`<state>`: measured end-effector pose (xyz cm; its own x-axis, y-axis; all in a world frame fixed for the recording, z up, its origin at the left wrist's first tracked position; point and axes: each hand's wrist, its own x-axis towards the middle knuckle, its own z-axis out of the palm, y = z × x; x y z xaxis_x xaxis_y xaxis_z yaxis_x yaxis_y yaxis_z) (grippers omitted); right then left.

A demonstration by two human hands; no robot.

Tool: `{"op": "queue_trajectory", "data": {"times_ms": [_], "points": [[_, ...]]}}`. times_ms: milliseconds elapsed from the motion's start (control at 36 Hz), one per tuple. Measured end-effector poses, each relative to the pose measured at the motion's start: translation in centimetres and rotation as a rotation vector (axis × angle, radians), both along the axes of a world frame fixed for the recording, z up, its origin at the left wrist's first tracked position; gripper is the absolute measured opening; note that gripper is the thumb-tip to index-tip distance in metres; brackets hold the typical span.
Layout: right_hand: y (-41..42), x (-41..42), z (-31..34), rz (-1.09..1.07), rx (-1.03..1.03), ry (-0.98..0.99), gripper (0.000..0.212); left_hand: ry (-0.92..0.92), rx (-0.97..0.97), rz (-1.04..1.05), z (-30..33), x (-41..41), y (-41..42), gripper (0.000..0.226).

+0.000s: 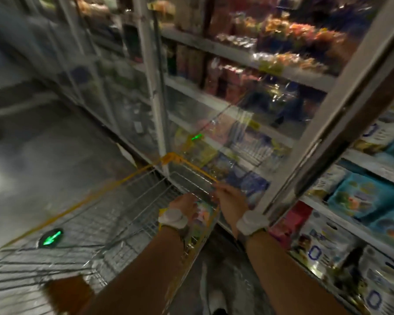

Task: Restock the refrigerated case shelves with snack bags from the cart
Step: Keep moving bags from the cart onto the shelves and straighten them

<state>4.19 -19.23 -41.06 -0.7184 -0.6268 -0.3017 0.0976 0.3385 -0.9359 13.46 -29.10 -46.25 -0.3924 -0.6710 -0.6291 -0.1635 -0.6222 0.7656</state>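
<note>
The frame is motion-blurred. A wire cart (127, 196) with a yellow rim stands in front of the refrigerated case. My left hand (184, 204) reaches down inside the cart's right front corner and touches a colourful snack bag (203, 214); whether it grips the bag is blurred. My right hand (231, 197) rests at the cart's yellow rim, fingers curled near a clear plastic bag (223, 169) against the case door. Both wrists wear white bands.
An open glass door (332, 123) swings out on the right, just above my right hand. Behind it, shelves (362, 226) hold blue and white packages. Further closed case doors (114, 87) run off to the left. Grey floor (43, 160) lies left of the cart.
</note>
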Motion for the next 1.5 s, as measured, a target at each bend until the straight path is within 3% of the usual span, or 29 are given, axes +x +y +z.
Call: {"op": "queue_trajectory", "data": {"times_ms": [139,389,611,722,889,1000,1083,1194,1306,1361,1444,1500], "points": [[-4.5,0.1,-1.4,0.149,0.072,0.043,0.022,-0.035,-0.052,0.103,-3.7,3.3,-3.0,0.018],[-13.4,-1.7,-6.3,0.357,0.175,0.114,0.025,0.097,0.135,0.329,-6.2,6.7,-6.8,0.023],[-19.5,-3.4,-16.3,0.679,0.379,0.252,0.022,-0.073,0.216,0.403,-11.5,8.3,-10.0,0.028],[-21.3,-3.5,-19.2,0.808,0.48,0.317,0.023,-0.159,0.236,0.42,-15.2,8.5,-10.5,0.018],[-22.7,-6.0,-24.7,1.196,0.7,0.585,0.029,-0.199,0.294,0.455,-19.7,8.2,-9.9,0.02],[-23.2,-7.3,-28.9,1.567,0.784,0.604,0.036,-0.193,0.322,0.519,-22.8,8.2,-9.2,0.027],[-23.4,-7.4,-30.2,1.766,0.837,0.74,0.042,-0.2,0.371,0.51,-23.6,8.0,-8.7,0.03],[-23.7,-6.5,-31.1,1.91,0.91,0.75,0.044,-0.241,0.384,0.519,-24.9,7.5,-8.4,0.036],[-23.5,-6.1,-32.5,1.921,0.871,0.927,0.029,-0.276,0.327,0.416,-25.8,7.4,-7.8,0.036],[-23.8,-5.6,-32.0,1.941,0.801,0.97,0.022,-0.333,0.244,0.353,-26.0,7.3,-7.6,0.047],[-24.5,-5.4,-31.4,1.91,0.691,0.882,0.02,-0.377,0.132,0.209,-25.0,6.9,-7.5,0.053],[-24.8,-5.4,-31.3,1.8,0.642,0.643,0.016,-0.388,0.054,0.12,-24.6,6.8,-7.7,0.065]]}}
